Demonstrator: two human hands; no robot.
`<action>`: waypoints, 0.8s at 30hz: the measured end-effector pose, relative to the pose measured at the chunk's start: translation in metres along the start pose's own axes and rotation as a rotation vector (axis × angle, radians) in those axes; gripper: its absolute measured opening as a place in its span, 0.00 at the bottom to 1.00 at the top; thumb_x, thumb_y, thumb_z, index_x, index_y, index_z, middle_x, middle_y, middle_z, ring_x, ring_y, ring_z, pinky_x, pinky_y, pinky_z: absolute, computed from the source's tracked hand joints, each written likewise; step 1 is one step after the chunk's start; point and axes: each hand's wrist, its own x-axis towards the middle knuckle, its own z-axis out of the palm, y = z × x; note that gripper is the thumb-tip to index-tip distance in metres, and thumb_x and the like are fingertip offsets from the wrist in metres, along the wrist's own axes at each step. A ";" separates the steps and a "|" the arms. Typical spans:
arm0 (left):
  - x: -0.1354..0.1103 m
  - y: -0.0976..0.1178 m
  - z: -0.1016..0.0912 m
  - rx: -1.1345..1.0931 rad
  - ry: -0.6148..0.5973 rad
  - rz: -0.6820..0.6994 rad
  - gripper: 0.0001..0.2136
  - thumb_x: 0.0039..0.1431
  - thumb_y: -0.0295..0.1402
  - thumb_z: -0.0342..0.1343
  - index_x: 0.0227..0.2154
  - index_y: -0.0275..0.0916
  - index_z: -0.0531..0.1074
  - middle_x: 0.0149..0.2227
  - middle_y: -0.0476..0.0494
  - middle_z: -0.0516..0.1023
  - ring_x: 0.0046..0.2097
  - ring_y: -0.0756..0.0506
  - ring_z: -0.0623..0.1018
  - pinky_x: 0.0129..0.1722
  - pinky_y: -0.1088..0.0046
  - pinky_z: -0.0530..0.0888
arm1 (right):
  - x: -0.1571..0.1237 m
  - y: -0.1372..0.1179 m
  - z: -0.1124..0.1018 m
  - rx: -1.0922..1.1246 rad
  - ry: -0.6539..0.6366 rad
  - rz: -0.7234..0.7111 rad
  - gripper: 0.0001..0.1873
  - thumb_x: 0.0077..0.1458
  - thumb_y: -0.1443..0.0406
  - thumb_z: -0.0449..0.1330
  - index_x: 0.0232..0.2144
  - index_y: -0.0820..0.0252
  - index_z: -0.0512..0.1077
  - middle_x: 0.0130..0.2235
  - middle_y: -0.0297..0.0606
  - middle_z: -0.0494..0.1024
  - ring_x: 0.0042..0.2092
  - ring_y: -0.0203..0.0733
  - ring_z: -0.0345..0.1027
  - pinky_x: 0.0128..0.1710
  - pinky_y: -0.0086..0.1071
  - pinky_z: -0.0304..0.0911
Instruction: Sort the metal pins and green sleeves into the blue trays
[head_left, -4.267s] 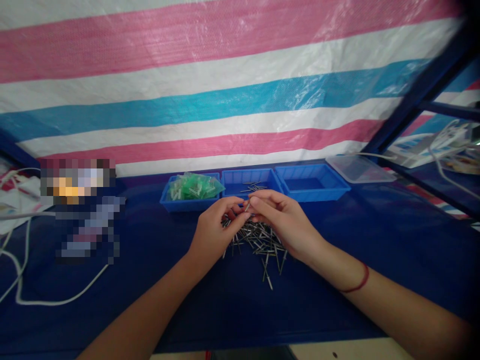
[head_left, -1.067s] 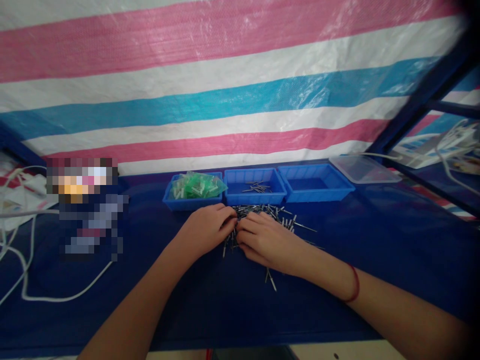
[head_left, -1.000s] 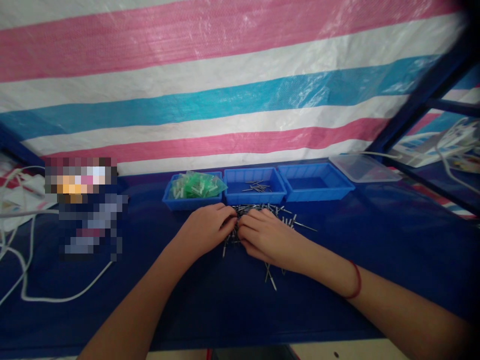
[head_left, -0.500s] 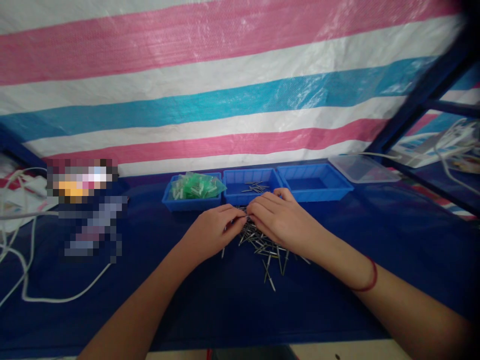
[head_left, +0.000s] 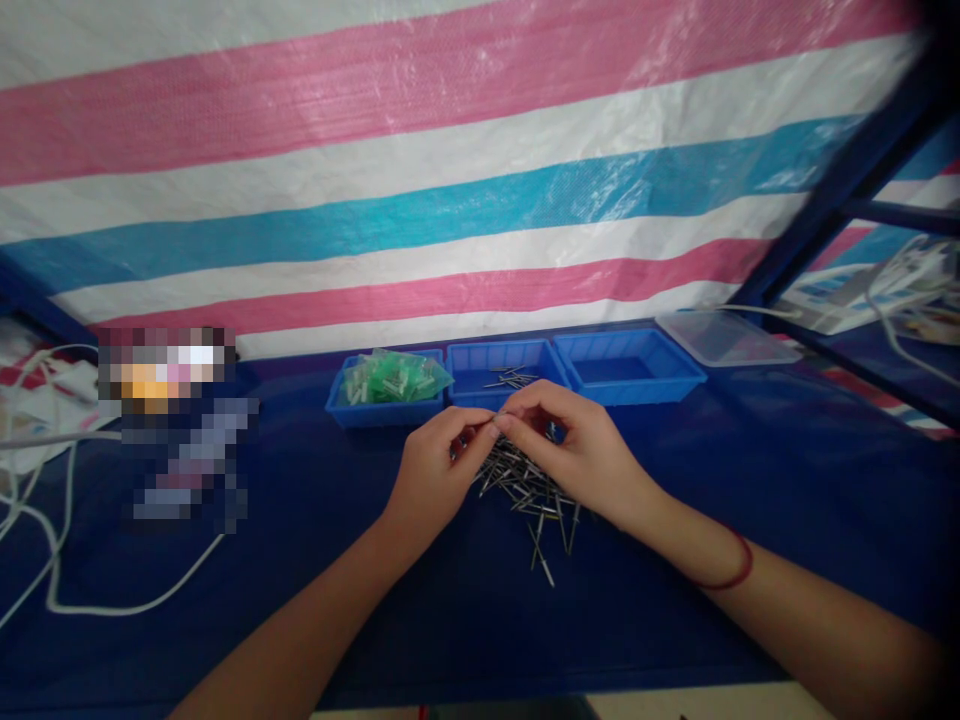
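A heap of metal pop rivets [head_left: 525, 480] with long thin pins lies loose on the dark blue table. Above its far side my left hand [head_left: 439, 460] and my right hand [head_left: 581, 445] meet at the fingertips. Both are closed in a pinch, thumb against fingers. A thin bit of metal between the tips looks like a pop rivet, mostly hidden by the fingers. Just behind my hands, the middle blue tray [head_left: 465, 370] holds several more rivets [head_left: 514, 378].
The left blue tray [head_left: 386, 412] carries green-tinted plastic bags [head_left: 397, 377] of small parts. To the right stand another blue tray [head_left: 637, 385] and a clear plastic lid [head_left: 727, 340]. White cables [head_left: 60, 540] and a blurred-out patch occupy the left side. Striped sheeting [head_left: 420, 220] hangs behind.
My right hand has turned so that its thumb now shows, its fingers arched above the heap. My left fingertips have risen slightly, and both hands still meet in a pinch.
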 end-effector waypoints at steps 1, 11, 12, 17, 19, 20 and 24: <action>0.000 0.000 0.001 0.003 -0.001 -0.003 0.08 0.61 0.34 0.53 0.37 0.38 0.75 0.33 0.48 0.78 0.31 0.50 0.74 0.33 0.75 0.70 | 0.000 0.000 0.000 -0.002 -0.001 -0.012 0.04 0.57 0.64 0.58 0.32 0.58 0.71 0.29 0.34 0.72 0.30 0.36 0.63 0.29 0.30 0.60; 0.002 -0.003 0.001 -0.061 0.042 -0.081 0.06 0.57 0.34 0.56 0.34 0.39 0.76 0.29 0.49 0.77 0.28 0.51 0.73 0.28 0.77 0.70 | 0.004 0.002 -0.006 -0.036 -0.002 -0.129 0.03 0.54 0.68 0.58 0.32 0.57 0.73 0.34 0.37 0.75 0.33 0.37 0.66 0.31 0.32 0.64; 0.002 -0.002 0.000 -0.060 0.050 -0.080 0.06 0.57 0.34 0.56 0.34 0.39 0.75 0.28 0.49 0.76 0.28 0.51 0.73 0.28 0.77 0.70 | 0.005 0.003 -0.007 -0.046 -0.003 -0.143 0.04 0.54 0.68 0.58 0.32 0.57 0.73 0.34 0.37 0.75 0.34 0.37 0.67 0.32 0.32 0.64; 0.002 -0.001 -0.002 -0.064 0.067 -0.076 0.06 0.57 0.34 0.56 0.35 0.38 0.74 0.28 0.49 0.74 0.28 0.51 0.71 0.29 0.76 0.70 | 0.006 0.008 -0.009 -0.171 -0.040 -0.273 0.06 0.56 0.68 0.56 0.35 0.59 0.74 0.38 0.40 0.75 0.39 0.39 0.69 0.37 0.34 0.65; 0.002 -0.002 -0.002 -0.074 0.063 -0.070 0.07 0.58 0.35 0.56 0.37 0.38 0.73 0.29 0.49 0.74 0.29 0.51 0.72 0.31 0.76 0.71 | 0.007 0.013 -0.010 -0.271 -0.060 -0.338 0.08 0.58 0.67 0.55 0.36 0.59 0.74 0.39 0.41 0.75 0.41 0.41 0.69 0.39 0.36 0.64; 0.002 -0.004 -0.002 -0.074 0.067 -0.068 0.08 0.58 0.35 0.55 0.39 0.38 0.72 0.29 0.49 0.74 0.30 0.51 0.73 0.31 0.76 0.71 | 0.009 0.016 -0.011 -0.326 -0.055 -0.355 0.08 0.59 0.66 0.54 0.36 0.59 0.74 0.39 0.41 0.76 0.41 0.42 0.69 0.40 0.37 0.63; 0.004 -0.011 -0.002 0.025 0.081 -0.063 0.09 0.60 0.34 0.53 0.42 0.39 0.72 0.28 0.50 0.74 0.28 0.51 0.71 0.30 0.76 0.70 | 0.019 0.030 -0.015 -0.558 0.052 -0.283 0.10 0.60 0.65 0.53 0.36 0.60 0.74 0.38 0.42 0.76 0.41 0.44 0.68 0.40 0.39 0.58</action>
